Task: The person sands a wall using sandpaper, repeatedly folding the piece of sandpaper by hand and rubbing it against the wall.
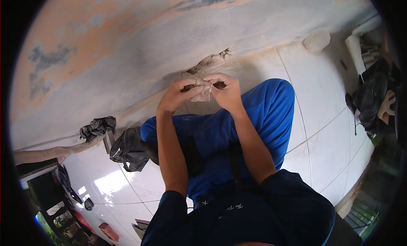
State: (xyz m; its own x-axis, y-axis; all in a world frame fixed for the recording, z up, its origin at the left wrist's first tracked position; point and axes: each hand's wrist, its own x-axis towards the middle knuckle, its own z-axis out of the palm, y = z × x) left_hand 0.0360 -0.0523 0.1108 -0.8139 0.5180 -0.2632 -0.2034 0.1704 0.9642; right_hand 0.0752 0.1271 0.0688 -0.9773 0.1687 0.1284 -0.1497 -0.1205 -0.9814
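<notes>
Held up between both hands in front of the wall is a small, dusty, pinkish-brown sheet (202, 94) that looks like a piece of sandpaper. My left hand (173, 96) is closed, its thumb and fingers pinching the sheet's left side. With thumb and fingertips, my right hand (229, 92) grips the upper right edge. Just beyond the hands, low on the plastered wall (140, 55), is a rough, broken dark patch (208, 62).
White floor tiles (318, 106) surround my bent legs in blue trousers (267, 106). Black plastic bags (129, 149) lie at left, near a pipe-like length (76, 150) along the wall. A pale round lump (316, 41) sits by the wall. At far right another person's hand (386, 105) shows.
</notes>
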